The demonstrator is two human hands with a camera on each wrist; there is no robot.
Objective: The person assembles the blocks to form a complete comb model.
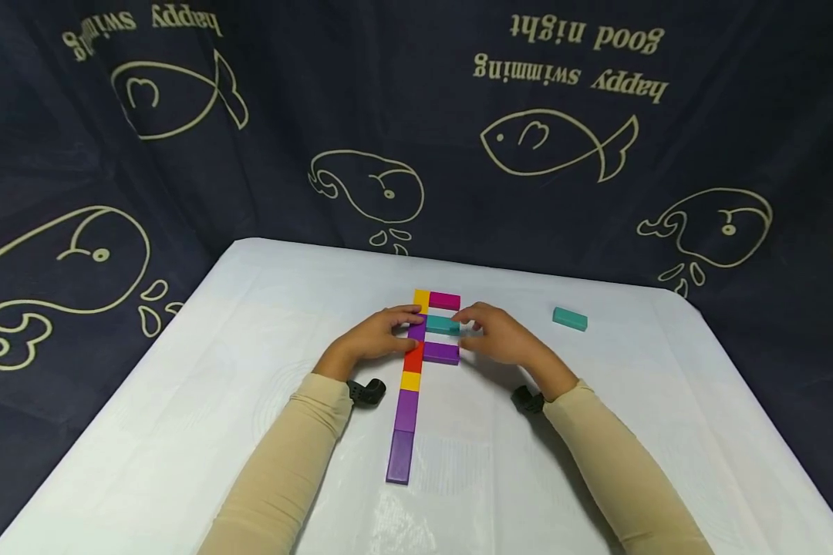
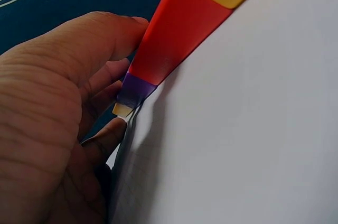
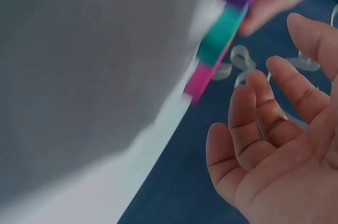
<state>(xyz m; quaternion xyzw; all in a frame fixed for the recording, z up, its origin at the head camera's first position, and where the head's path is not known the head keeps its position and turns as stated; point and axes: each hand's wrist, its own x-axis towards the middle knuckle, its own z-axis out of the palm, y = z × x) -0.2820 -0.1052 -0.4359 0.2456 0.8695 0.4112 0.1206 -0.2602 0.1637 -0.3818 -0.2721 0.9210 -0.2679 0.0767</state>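
Observation:
Coloured blocks lie end to end in a line on the white table. From the far end come a yellow block [image 1: 422, 299], a purple block [image 1: 417, 331], a red block [image 1: 413, 359] and more. A magenta block [image 1: 445, 301], a teal block [image 1: 442, 325] and a purple side block [image 1: 440, 354] stick out rightward from the line. My left hand [image 1: 375, 335] rests its fingertips along the line's left side, thumb at the red block [image 2: 179, 28]. Beside the teal block's right end is my right hand [image 1: 501, 336], its fingers loosely bent around nothing in the right wrist view.
Nearer me the line continues with a small yellow block [image 1: 410, 381] and two purple blocks [image 1: 406, 411]. A separate teal block [image 1: 570, 318] lies at the back right of the table [image 1: 597, 432]. Behind the table hangs a dark cloth [image 1: 444, 208] with fish drawings.

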